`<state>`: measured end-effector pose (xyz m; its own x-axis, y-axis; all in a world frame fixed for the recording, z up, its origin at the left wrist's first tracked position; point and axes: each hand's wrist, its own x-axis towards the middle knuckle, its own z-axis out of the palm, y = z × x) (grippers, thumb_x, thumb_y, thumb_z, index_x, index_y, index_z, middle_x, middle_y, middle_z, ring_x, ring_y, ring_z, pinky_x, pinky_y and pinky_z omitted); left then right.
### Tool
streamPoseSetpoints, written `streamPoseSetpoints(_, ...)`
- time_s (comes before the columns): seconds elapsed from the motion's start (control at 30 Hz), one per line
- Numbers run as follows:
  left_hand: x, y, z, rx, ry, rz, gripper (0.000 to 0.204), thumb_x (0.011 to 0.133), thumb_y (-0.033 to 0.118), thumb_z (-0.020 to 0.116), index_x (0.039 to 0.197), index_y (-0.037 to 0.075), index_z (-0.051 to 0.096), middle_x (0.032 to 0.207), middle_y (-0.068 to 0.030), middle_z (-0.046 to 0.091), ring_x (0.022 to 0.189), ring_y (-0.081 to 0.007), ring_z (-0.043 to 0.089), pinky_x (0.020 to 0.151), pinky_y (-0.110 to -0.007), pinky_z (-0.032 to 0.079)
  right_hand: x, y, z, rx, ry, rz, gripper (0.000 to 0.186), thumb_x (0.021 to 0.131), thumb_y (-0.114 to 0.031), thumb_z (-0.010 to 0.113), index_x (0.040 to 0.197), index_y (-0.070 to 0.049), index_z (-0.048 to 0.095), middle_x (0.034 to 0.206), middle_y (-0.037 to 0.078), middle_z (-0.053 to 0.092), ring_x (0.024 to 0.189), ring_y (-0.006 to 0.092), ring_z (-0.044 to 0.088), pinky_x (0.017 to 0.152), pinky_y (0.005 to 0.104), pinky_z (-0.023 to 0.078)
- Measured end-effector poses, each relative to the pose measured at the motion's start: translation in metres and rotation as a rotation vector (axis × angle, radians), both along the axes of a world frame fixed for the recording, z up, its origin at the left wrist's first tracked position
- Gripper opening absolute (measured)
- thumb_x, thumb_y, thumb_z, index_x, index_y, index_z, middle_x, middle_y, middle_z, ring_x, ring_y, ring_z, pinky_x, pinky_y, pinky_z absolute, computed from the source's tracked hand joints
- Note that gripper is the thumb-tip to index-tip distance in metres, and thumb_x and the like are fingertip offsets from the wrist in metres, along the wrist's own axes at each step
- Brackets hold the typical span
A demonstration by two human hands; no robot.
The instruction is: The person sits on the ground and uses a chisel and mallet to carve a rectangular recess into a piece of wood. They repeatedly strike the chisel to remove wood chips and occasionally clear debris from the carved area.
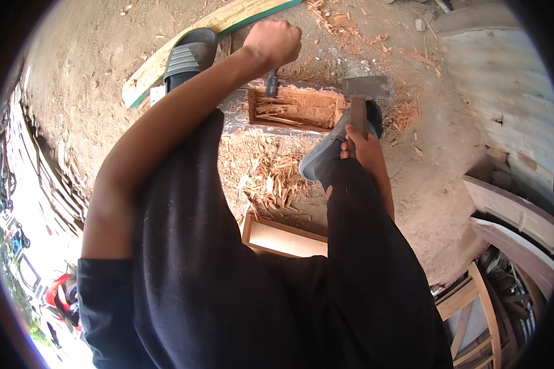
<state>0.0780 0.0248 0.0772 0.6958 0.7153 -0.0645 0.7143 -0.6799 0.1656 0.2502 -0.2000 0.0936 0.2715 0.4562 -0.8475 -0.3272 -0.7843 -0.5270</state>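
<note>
A dark-faced timber block (235,114) lies on the ground between my feet, with a long rectangular recess (298,109) of raw reddish wood cut into it. My left hand (274,43) is a closed fist over the block's far side; what its fingers hold, if anything, is hidden. Just below the fist, a short dark tool (271,85), perhaps a chisel, stands at the recess's far left edge. On the right, my right hand (364,146) grips the wooden handle of a hatchet (368,87), whose broad grey metal head is beyond the block's right end.
Wood chips (269,178) litter the dirt. A pale plank (151,77) with a green edge lies at far left, near my left shoe (192,55). My right shoe (326,150) is against the block. A shallow wooden box (283,237) sits nearer; corrugated sheet metal (505,86) stands right.
</note>
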Motion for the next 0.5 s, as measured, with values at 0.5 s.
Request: streamPoseSetpoints(0.5, -0.045, 0.094, -0.012, -0.165, -0.141, 0.448, 0.027, 0.074, 0.024, 0.056, 0.069, -0.001, 0.066, 0.066, -0.0234, 0.062, 0.062, -0.0352, 0.064, 0.061, -0.045, 0.051, -0.001, 0.004, 0.008, -0.096, 0.074, -0.055, 0.025, 0.087, -0.023, 0.064, 0.094, -0.002, 0.053, 0.064, 0.005, 0.053, 0.048, 0.0126, 0.051, 0.044, 0.0274, 0.041)
